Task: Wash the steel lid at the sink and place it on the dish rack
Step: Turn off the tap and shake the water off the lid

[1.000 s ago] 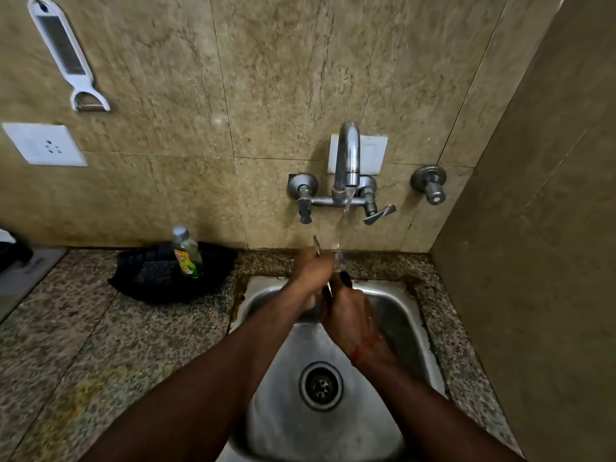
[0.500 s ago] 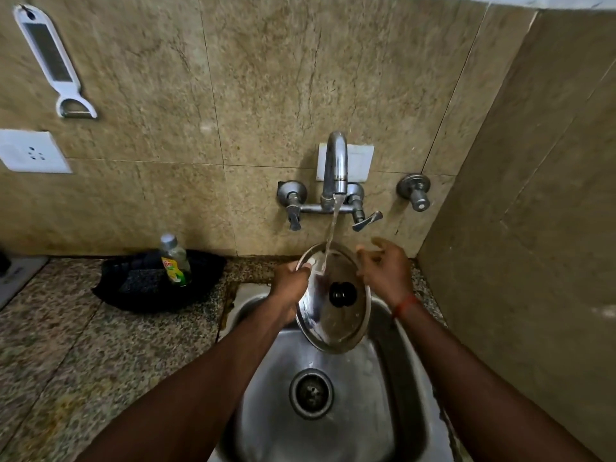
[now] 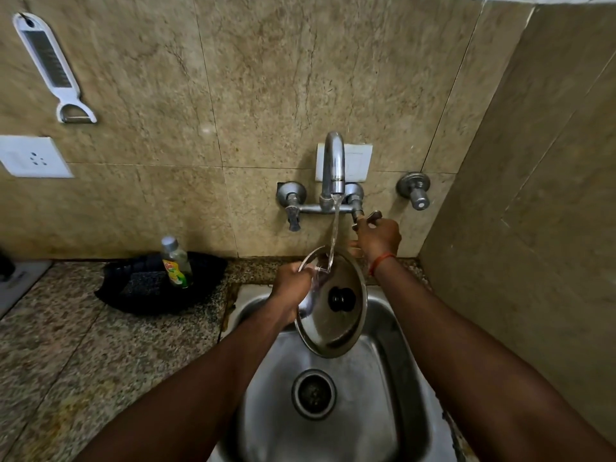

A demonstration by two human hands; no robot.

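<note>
Steel lid (image 3: 333,315) is under rinse: it is held tilted over the sink (image 3: 393,378), below the tap (image 3: 334,161), and the stream from the spout lands on its upper edge and runs down its face.

Progress, as judged from this view: washing is under way and looks to be at the rinsing stage, since no suds or sponge show on the lid. Placement on the dish rack is not yet done, and no rack can be identified in view. The dark mat or cloth (image 3: 146,288) on the desk (image 3: 83,355), left of the sink, carries only a soap bottle (image 3: 176,263); whether it serves as a rack cannot be told.

Hands: the left hand (image 3: 290,288) is clamped on the lid's left rim, fingers wrapped over the edge, and bears the lid alone. The right hand (image 3: 378,236) is off the lid, closed around the lever handle (image 3: 370,216) just right of the spout. Judged purpose: adjusting or shutting the flow, though which cannot be told.

Condition of the lid: round, shallow, with a dark knob (image 3: 340,299) at the centre facing the camera. The surface is wet and reflective, with a dull band near the lower rim that may be shadow or residue. No dents are visible. The rear face is hidden, so its cleanliness is not confirmed.

Remaining: finish the rinse, stop the water, carry the lid to the rack.
</note>
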